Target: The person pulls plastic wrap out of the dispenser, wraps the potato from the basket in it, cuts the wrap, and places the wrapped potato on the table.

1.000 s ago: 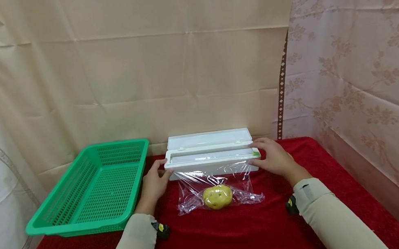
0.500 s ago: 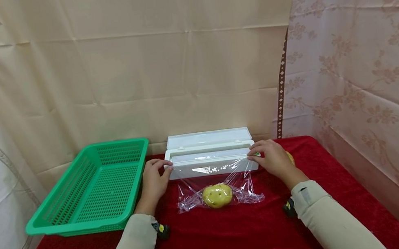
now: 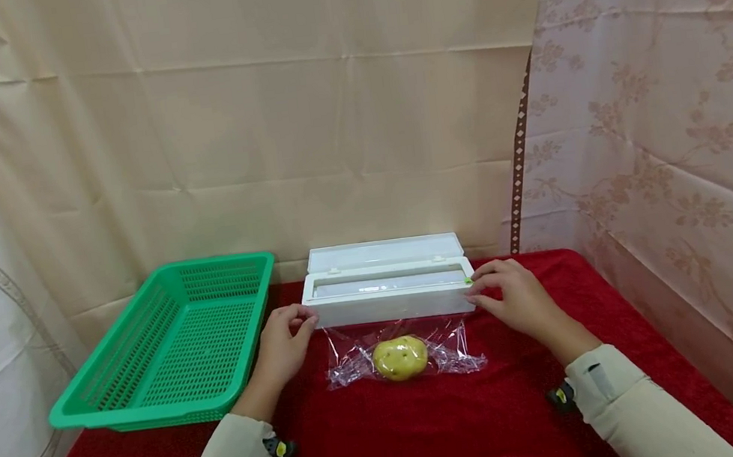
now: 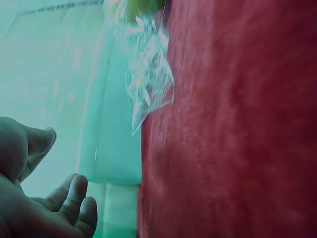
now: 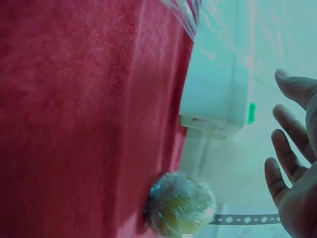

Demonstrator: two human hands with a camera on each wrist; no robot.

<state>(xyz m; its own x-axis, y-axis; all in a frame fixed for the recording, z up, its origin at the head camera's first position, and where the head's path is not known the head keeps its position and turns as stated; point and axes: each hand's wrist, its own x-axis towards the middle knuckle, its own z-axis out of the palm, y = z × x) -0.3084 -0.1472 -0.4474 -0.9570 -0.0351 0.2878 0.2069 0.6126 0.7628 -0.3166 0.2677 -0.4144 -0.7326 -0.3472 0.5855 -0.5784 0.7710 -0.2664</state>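
A white cling film dispenser (image 3: 389,307) with its lid raised stands at the back of the table. Clear cling film (image 3: 449,355) hangs from its front, over and around a yellow potato (image 3: 400,359) lying before it. Beside the dispenser's left end is my left hand (image 3: 284,342), its fingers loosely bent around no visible object. At the right end, near a small green tab (image 3: 469,280), my right hand (image 3: 517,298) has thumb and index finger apart. The right wrist view shows its fingers (image 5: 285,141) spread; whether film touches the left fingertips is unclear.
A green plastic basket (image 3: 69,419) stands at the left on the red cloth (image 3: 390,437). In the right wrist view, a film-wrapped yellowish round thing (image 5: 181,206) lies past the dispenser's right end. A beige curtain (image 3: 341,126) backs the table.
Both hands first pinched the film and lifted it off the dispenser's front edge. Now they have spread outward and come lower, and the film has dropped against the dispenser's front.
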